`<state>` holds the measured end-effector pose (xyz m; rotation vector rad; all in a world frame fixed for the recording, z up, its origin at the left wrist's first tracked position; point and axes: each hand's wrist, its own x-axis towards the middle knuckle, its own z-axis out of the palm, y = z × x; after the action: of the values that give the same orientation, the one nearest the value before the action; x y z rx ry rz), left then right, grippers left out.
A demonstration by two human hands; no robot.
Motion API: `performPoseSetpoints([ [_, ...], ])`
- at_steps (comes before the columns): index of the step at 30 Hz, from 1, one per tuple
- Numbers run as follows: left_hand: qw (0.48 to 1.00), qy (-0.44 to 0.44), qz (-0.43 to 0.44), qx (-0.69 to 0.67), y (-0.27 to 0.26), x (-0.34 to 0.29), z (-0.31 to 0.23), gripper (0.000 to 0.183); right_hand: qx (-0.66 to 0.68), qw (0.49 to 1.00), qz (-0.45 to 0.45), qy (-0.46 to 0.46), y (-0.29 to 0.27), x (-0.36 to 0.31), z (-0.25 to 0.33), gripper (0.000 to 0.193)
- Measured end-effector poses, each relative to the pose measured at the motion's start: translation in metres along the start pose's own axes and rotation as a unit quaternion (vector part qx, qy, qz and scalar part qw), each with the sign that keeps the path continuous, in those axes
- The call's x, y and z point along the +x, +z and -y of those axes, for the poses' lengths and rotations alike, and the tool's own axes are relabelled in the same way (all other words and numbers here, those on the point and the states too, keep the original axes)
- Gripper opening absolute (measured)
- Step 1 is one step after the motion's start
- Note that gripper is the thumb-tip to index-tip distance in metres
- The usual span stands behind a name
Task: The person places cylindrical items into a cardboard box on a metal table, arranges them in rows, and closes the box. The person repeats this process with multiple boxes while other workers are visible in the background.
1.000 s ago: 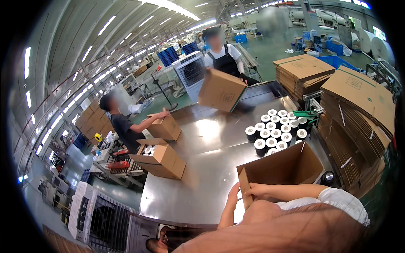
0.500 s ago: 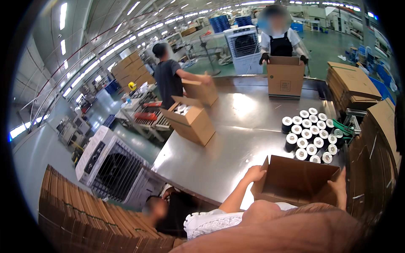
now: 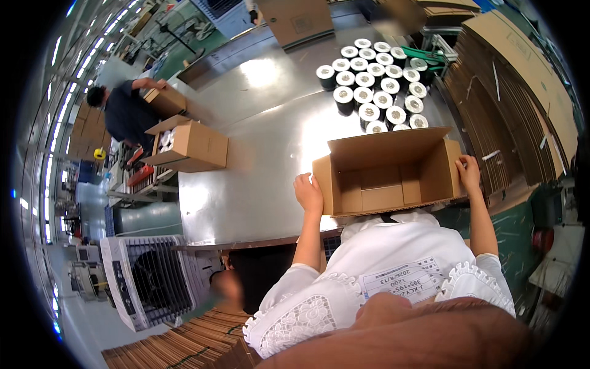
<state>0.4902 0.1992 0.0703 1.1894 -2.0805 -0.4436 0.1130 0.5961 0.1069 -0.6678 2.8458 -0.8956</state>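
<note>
An open cardboard box [image 3: 381,184] stands upright at the table's near edge, right in front of me. Its inside shows bare brown walls and a bottom with seams. My left hand [image 3: 308,193] grips the box's left side, fingers bent against the flap. On the opposite side, my right hand [image 3: 469,172] holds the right flap between thumb and fingers. Just beyond the box's far flap stand several black rolls with round white tops [image 3: 365,79], grouped closely together on the metal table [image 3: 258,203].
Flattened cartons [image 3: 510,117] are stacked along the right. A green tool-like thing [image 3: 424,55] lies beside the rolls. A filled box [image 3: 200,147] stands at the left edge, near a co-worker [image 3: 126,117]. Another box [image 3: 298,21] is at the far edge. Someone in black [image 3: 264,277] is low at left.
My view has tilted down and turned, so the box's inside now shows more fully. Both hands stay on its sides. The co-worker at the far side is mostly out of view.
</note>
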Motion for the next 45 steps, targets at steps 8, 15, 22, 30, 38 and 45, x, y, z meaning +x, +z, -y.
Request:
performPoseSetpoints([
  [8, 0.931, -0.097, 0.322, -0.139, -0.004, 0.011, -0.004, 0.043, 0.048, 0.983, 0.175, 0.035, 0.012, -0.01, 0.095, 0.058],
  [15, 0.931, -0.053, 0.356, 0.054, -0.042, 0.079, -0.08, 0.052, 0.081, 0.982, 0.172, 0.017, 0.02, -0.016, 0.063, 0.055],
  [22, 0.897, 0.345, 0.276, 0.019, -0.035, 0.119, -0.202, 0.036, -0.005, 0.985, 0.17, -0.029, 0.001, -0.01, 0.099, 0.064],
  [30, 0.842, 0.292, 0.452, 0.042, 0.01, 0.127, -0.201, 0.043, 0.317, 0.932, 0.176, -0.018, 0.016, 0.056, 0.126, 0.035],
  [38, 0.69, -0.046, 0.722, -0.002, 0.137, 0.166, -0.162, 0.064, 0.271, 0.892, 0.338, 0.127, 0.051, 0.137, 0.106, 0.051],
  [45, 0.75, 0.086, 0.656, -0.015, 0.228, 0.073, -0.13, 0.036, 0.022, 0.835, 0.534, 0.132, 0.091, 0.176, 0.037, 0.059],
])
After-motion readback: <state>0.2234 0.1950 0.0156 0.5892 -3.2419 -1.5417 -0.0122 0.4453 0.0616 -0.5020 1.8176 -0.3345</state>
